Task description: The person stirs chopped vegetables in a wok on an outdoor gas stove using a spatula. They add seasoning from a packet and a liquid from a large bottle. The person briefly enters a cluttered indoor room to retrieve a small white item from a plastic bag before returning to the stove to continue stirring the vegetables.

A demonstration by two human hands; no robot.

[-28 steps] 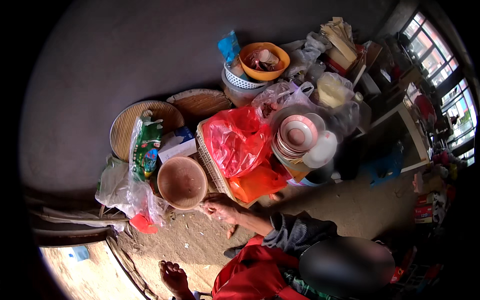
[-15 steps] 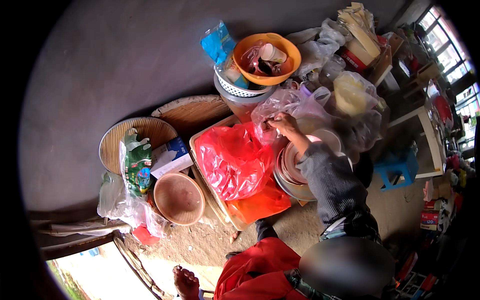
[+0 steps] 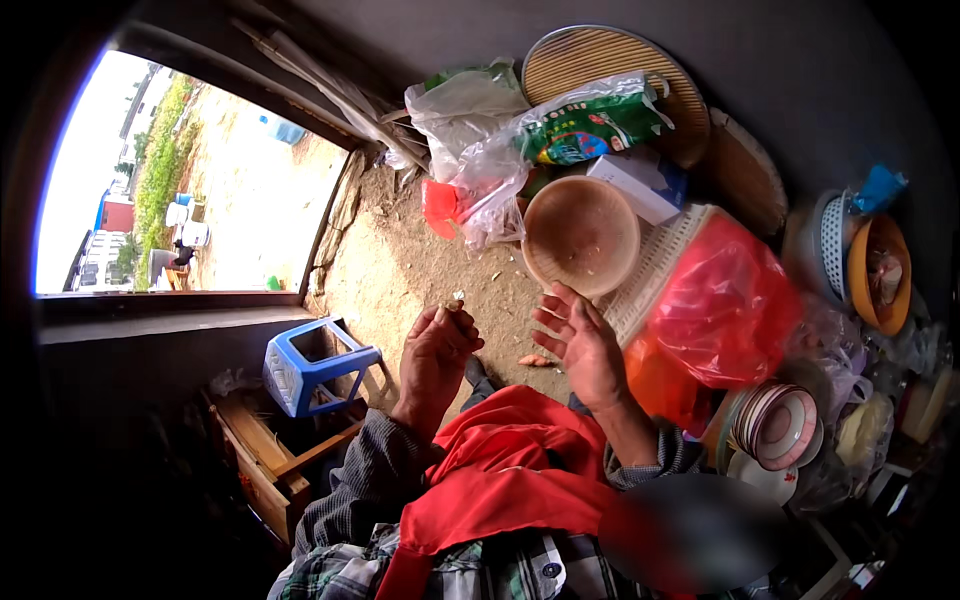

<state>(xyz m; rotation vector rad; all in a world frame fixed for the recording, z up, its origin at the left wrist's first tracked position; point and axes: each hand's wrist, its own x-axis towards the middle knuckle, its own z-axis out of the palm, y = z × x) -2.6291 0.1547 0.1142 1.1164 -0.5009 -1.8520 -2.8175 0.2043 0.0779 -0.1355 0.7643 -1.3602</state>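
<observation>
My left hand [image 3: 435, 355] is raised in front of me. Its thumb and fingers pinch a small pale piece [image 3: 458, 297], too small to tell its kind. To its right, my right hand [image 3: 585, 350] is held up with the fingers apart and nothing visible in it. Just beyond the right hand stands a round tan bowl [image 3: 580, 232], and the hand appears apart from it. A red plastic bag [image 3: 725, 300] and an orange bag [image 3: 668, 385] lie to the right of that hand, over a pale woven tray [image 3: 640, 285].
A blue stool [image 3: 312, 372] stands at left, under a bright doorway [image 3: 240, 180]. Stacked plates [image 3: 775, 428], an orange basin [image 3: 880, 275] and clear bags sit at right. A round slatted tray [image 3: 600, 60], green bag [image 3: 590, 125] and white box [image 3: 638, 185] lie beyond the bowl.
The view has swung left toward the doorway. My right hand has drawn back from the clear plastic bag near the plates and is now in front of me. My left hand is now raised higher in view.
</observation>
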